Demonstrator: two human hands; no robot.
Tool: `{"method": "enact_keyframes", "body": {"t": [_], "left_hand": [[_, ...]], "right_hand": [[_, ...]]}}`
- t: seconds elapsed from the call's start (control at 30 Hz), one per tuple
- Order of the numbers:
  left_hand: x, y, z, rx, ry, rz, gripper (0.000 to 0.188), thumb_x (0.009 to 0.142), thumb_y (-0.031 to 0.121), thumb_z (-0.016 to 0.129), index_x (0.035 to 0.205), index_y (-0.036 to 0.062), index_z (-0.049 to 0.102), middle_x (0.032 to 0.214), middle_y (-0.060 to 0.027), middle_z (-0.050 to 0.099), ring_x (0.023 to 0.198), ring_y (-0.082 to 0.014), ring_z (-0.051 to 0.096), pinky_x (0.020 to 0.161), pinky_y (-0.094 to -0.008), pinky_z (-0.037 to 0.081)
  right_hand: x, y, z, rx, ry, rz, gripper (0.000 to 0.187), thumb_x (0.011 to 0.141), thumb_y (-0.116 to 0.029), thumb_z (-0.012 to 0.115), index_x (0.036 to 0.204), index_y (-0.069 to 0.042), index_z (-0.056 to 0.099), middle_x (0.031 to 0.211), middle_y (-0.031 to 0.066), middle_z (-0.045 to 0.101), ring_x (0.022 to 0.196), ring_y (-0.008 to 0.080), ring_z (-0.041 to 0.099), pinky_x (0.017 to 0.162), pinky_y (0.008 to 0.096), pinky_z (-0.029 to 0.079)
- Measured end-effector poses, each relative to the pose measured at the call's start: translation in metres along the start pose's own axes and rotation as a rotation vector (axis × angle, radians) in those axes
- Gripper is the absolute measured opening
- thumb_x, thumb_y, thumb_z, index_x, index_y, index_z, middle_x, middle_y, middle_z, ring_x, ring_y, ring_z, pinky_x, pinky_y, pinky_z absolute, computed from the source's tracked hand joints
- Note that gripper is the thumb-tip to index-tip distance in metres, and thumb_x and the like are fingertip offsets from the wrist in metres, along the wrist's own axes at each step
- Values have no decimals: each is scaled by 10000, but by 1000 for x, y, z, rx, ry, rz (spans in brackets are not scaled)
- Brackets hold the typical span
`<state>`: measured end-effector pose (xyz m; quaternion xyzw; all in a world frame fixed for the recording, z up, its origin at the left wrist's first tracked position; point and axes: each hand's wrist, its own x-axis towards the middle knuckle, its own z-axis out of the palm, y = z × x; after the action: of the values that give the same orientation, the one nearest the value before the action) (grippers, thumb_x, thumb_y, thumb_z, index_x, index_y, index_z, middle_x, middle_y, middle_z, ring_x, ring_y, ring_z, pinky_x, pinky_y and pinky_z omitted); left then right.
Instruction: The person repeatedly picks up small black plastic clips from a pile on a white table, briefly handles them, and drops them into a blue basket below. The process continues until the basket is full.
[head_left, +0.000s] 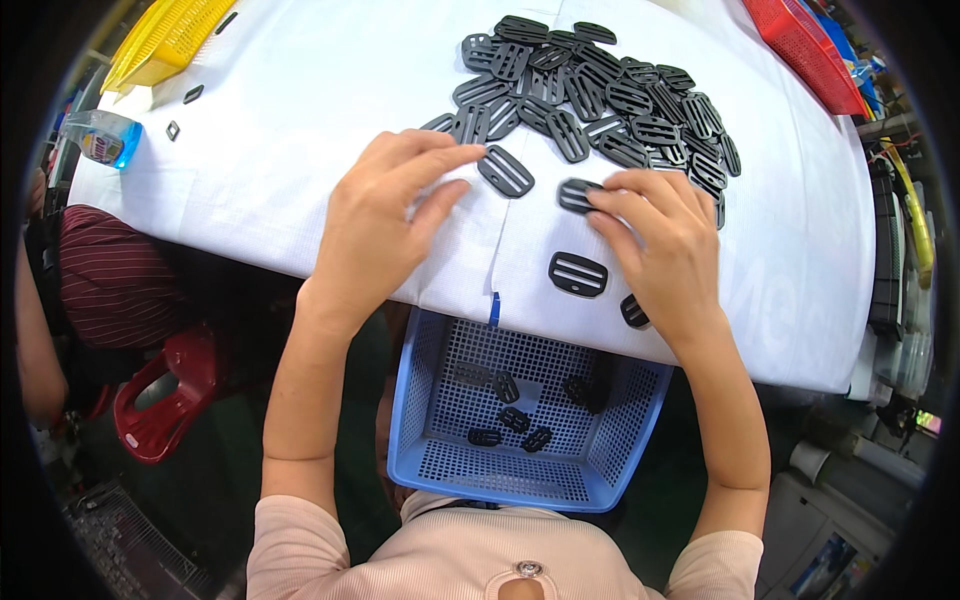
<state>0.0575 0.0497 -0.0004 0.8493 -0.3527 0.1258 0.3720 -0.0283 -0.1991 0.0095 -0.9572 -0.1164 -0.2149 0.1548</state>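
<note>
White cloth-covered table (300,100), black buckle pile (628,97) at far side. Right hand (665,230) pinches 1 buckle (574,195); left hand (372,215) loose, thumb and forefinger parted beside 1 more. Blue basket (410,420) below table edge; red chair (195,360) left.

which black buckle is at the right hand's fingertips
The slightly blurred buckle between the pile and the loose buckle directly below; its right end meets the fingertips of the right hand, and no other does.

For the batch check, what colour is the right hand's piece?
Slotted piece: black, best seen in head view.
</note>
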Motion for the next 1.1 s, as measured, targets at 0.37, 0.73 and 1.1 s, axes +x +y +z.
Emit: {"method": "enact_keyframes", "body": {"t": [0.37, 0.73, 1.1], "left_hand": [[3, 30, 21, 65, -179, 140, 370, 775, 220, 827, 1100, 57, 758, 1093, -63, 688, 963, -252, 610, 844, -372, 520], [-9, 37, 30, -75, -73, 13, 473, 728, 125, 837, 1181, 62, 718, 1113, -93, 705, 1019, -297, 604, 888, -387, 516], [-9, 35, 32, -76, -62, 6, 512, 725, 114, 834, 1217, 73, 698, 1116, -99, 710, 1033, -292, 609, 911, -390, 513]], "right_hand": [[-30, -14, -25, 70, -3, 107, 330, 791, 28, 670, 1095, -83, 732, 1080, 48, 695, 1027, 259, 622, 885, 401, 442], [-31, -35, -5, -166, -119, -65, 361, 833, -49, 633, 1182, -93, 713, 1155, -4, 633, 1075, 229, 582, 1056, 587, 363], [-38, -42, -14, -296, -201, -51, 513, 820, 13, 605, 1284, -183, 699, 1238, -4, 596, 1201, 229, 546, 1161, 632, 242]]}}
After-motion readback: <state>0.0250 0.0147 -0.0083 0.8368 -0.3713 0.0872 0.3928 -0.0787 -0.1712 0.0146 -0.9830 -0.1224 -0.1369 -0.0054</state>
